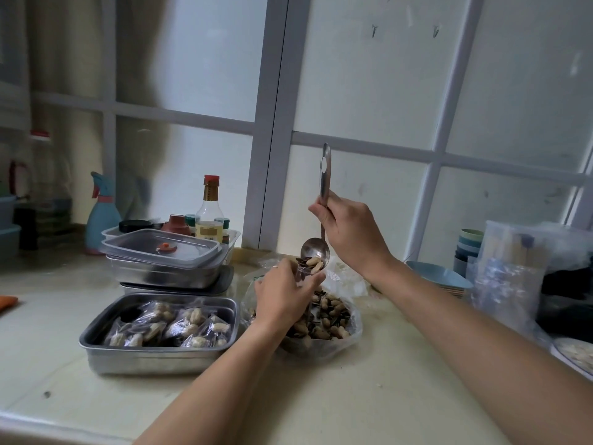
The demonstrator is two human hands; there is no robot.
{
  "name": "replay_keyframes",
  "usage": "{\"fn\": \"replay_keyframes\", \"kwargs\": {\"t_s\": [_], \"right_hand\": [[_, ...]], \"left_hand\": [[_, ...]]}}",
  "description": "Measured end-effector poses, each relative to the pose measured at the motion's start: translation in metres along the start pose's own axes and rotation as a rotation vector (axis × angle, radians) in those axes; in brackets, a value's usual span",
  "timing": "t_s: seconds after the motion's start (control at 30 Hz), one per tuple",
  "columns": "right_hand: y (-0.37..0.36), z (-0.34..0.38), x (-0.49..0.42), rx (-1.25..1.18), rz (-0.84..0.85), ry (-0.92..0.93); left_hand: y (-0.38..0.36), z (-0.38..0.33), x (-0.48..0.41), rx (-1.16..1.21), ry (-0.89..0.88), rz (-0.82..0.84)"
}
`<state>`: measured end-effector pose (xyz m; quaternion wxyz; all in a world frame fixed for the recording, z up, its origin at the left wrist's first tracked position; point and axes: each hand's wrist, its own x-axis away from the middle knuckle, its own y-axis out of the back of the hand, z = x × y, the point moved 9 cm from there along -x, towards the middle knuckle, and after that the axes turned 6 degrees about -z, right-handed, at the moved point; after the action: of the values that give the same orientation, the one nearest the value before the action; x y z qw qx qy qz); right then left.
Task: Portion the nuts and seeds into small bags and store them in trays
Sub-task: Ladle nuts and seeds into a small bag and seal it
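Here the right hand (pixel 349 228) is closed round the handle of a metal spoon (pixel 324 191). Its fingers and thumb curl about the shaft, the handle's end stands up above the knuckles, and the spoon's bowl tips downward just below the hand. A few peanuts and seeds (pixel 313 264) sit at the lip of the spoon.

Directly under them, the left hand (pixel 285 295) grips a small bag (pixel 301 273) of clear plastic. The fingers and thumb curl round its neck, and its mouth faces up against the spoon. How full the small bag is cannot be told.

Below and just beyond the left hand, a large bag (pixel 333 322) of mixed peanuts and dark striped seeds lies open on the bench (pixel 353 396), partly hidden by the wrist.

To the left of the left hand, close by, is a steel tray (pixel 150 356) holding a layer of filled bags (pixel 170 326). Farther from the hand, behind that tray, is a stack of trays (pixel 160 276) topped by a clear lid (pixel 160 248). Some bottles (pixel 209 213) and a pale blue spray bottle (pixel 101 216) stand beyond it.

To the right of the right forearm are a blue bowl (pixel 439 277) and nested cups (pixel 469 247). Crumpled plastic packets (pixel 507 271) lie on that side too.
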<state>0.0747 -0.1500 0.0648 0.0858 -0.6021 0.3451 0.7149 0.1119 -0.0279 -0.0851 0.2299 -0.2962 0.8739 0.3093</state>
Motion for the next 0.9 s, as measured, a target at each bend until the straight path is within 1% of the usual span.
{"fn": "replay_keyframes", "kwargs": {"t_s": [0.07, 0.2, 0.3, 0.43, 0.5, 0.57, 0.67, 0.77, 0.83, 0.9], "right_hand": [[0.003, 0.002, 0.000, -0.009, -0.023, 0.009], [0.003, 0.005, 0.001, -0.020, -0.007, 0.037], [0.008, 0.008, 0.001, -0.018, -0.047, 0.062], [0.008, 0.008, 0.001, -0.066, -0.023, 0.064], [0.008, 0.001, 0.002, -0.060, -0.027, 0.031], [0.013, -0.014, 0.004, -0.042, -0.088, -0.061], [0.018, -0.050, 0.014, -0.061, -0.151, -0.309], [0.009, -0.085, 0.037, -0.043, -0.087, -0.559], [0.003, -0.101, 0.058, -0.021, -0.050, -0.663], [-0.001, -0.109, 0.075, -0.009, -0.034, -0.719]], "left_hand": [[0.000, -0.001, 0.000, -0.005, -0.008, 0.005], [0.001, -0.004, 0.001, 0.004, -0.017, 0.007], [0.004, -0.006, 0.002, 0.055, -0.018, -0.006], [0.007, -0.006, 0.001, 0.065, -0.024, -0.022], [0.005, -0.005, 0.001, 0.078, -0.017, -0.006], [0.004, -0.002, 0.000, 0.133, -0.003, -0.008], [0.009, 0.002, -0.001, 0.219, 0.042, -0.043], [0.016, 0.007, -0.003, 0.267, 0.077, -0.103], [0.017, 0.011, -0.004, 0.268, 0.095, -0.120], [0.017, 0.012, -0.005, 0.244, 0.110, -0.128]]}}
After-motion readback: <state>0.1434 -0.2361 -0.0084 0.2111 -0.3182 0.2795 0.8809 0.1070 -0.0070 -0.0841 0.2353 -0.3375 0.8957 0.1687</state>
